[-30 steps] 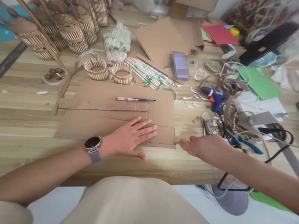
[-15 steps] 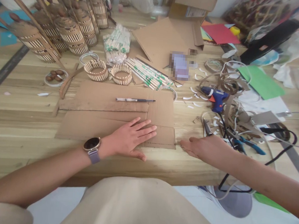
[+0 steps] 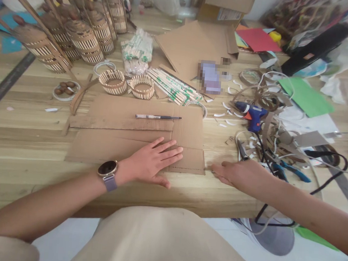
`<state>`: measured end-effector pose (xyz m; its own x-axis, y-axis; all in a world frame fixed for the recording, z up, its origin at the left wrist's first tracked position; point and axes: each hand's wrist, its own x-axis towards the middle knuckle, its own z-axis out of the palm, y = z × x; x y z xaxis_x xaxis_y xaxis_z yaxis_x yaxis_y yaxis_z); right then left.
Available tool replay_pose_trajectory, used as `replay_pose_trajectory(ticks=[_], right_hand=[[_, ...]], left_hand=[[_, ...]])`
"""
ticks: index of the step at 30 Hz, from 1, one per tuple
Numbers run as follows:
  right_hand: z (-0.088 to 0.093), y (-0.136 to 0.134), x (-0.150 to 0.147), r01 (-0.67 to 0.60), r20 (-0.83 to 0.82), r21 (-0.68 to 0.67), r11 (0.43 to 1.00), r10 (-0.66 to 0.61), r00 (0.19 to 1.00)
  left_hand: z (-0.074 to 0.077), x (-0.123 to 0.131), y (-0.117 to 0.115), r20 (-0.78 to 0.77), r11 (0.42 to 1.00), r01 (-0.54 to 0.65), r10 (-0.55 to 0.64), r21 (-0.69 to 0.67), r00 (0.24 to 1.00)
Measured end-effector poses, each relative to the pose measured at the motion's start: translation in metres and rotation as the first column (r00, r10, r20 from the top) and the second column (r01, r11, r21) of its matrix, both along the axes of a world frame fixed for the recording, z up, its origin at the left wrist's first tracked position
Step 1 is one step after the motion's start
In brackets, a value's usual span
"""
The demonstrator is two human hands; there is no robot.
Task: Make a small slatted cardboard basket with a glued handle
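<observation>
Head view: the cardboard [image 3: 122,135] is laid flat on the table [image 3: 25,147], mostly toward 11 o'clock of the left hand [image 3: 152,161], which is rested on it open, fingers spread, nothing gripped. At 3 o'clock from there, the right hand [image 3: 232,173] is held just beside the cardboard's corner, fingers drawn together; whether anything is pinched cannot be told. At the left hand's 12 o'clock, a pen [image 3: 158,117] is laid on the cardboard.
</observation>
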<state>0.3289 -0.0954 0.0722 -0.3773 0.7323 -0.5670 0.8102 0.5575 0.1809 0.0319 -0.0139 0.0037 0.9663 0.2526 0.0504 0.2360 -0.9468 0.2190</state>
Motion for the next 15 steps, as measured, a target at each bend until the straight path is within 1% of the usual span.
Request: replay_pose_trajectory(ticks=[5,9,12,15], right_hand=[[0.0019,0.0002,-0.0009,0.03,0.006,-0.037,0.999,-0.03,1.0],[0.0045,0.0008,-0.004,0.033,0.005,-0.027,0.999,-0.033,0.999],[0.0026,0.0007,-0.0036,0.06,0.017,-0.041,0.997,-0.059,0.998],[-0.001,-0.0012,0.0044,0.071,0.021,-0.045,0.996,-0.07,0.997]], left_hand=[[-0.0005,-0.0001,-0.0002,0.008,1.0,-0.001,0.001,-0.001,1.0],[-0.0012,-0.0004,0.0,0.0,1.0,-0.002,0.002,-0.003,1.0],[-0.0007,-0.0005,0.0,-0.013,1.0,-0.007,0.007,-0.015,1.0],[-0.0001,-0.0002,-0.0003,-0.018,1.0,-0.009,0.008,-0.019,1.0]])
